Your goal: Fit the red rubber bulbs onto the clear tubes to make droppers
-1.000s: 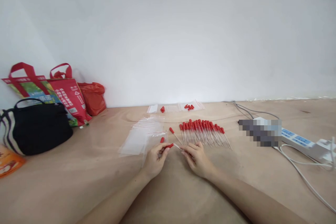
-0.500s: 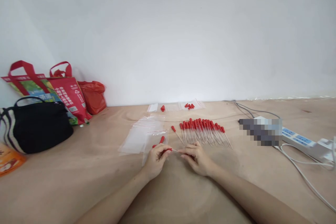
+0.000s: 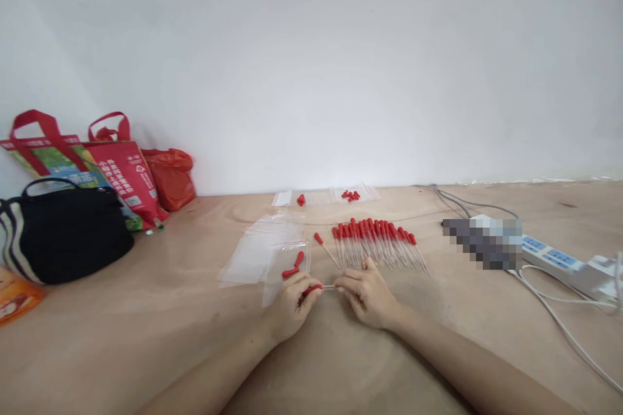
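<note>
My left hand (image 3: 291,306) pinches a red rubber bulb (image 3: 312,290). A thin clear tube (image 3: 328,287) runs from the bulb to my right hand (image 3: 367,292), whose fingers are closed on it. Two loose red bulbs (image 3: 291,273) lie just beyond my left hand on a clear zip bag (image 3: 275,275). One red-capped dropper (image 3: 325,248) lies by itself beyond my hands. To its right a row of several red-capped droppers (image 3: 372,233) is fanned out, with their clear tubes pointing toward me.
A stack of clear bags (image 3: 253,249) lies left of centre. Near the wall are more red bulbs (image 3: 350,195) and clear tubes (image 3: 318,198). A black bag (image 3: 73,230) and red bags (image 3: 170,178) stand at left. A power strip (image 3: 555,256) with cables lies at right.
Both hands have come slightly nearer to me with the bulb and tube. More of the two loose red bulbs now shows past my left hand.
</note>
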### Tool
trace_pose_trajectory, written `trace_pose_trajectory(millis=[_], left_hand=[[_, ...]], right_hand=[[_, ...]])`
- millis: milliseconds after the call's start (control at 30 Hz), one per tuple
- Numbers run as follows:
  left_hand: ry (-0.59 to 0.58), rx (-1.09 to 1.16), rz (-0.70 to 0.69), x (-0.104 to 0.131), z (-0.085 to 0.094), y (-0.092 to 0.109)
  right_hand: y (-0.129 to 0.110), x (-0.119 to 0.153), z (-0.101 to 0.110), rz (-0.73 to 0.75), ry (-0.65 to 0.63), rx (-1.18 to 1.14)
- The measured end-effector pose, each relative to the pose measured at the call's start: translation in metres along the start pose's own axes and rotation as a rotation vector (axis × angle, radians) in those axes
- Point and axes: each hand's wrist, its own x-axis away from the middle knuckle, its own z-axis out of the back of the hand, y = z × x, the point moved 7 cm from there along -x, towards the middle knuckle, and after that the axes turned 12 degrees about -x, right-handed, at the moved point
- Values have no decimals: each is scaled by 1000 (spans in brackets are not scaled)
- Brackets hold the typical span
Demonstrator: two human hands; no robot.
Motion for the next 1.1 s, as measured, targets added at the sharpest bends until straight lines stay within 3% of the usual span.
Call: trace_pose_trajectory(millis=[367,567,700,800,867,933,1100], left_hand=[[-42,-22,-169,1,-2,12],[-55,-57,-193,-6,10,2],[11,-111,-30,-6,25,-26],[66,-139,187,-3,33,-54],[39,-145,271,-1,33,-65],[-1,-141,295,0,29,-70],[-49,-91,289,0,22,-70]], right_hand=[[0,-4,-10,-124,-114,-170],[-9,-12,1,-71,-143,-50],[7,-16,9,-209,-118,-34],[36,-25,13,-439,0,-68],[52,-35,12,-549,83,-42],[64,-47,8,-634,130,45],[80,-64,-7,-785,95,236]])
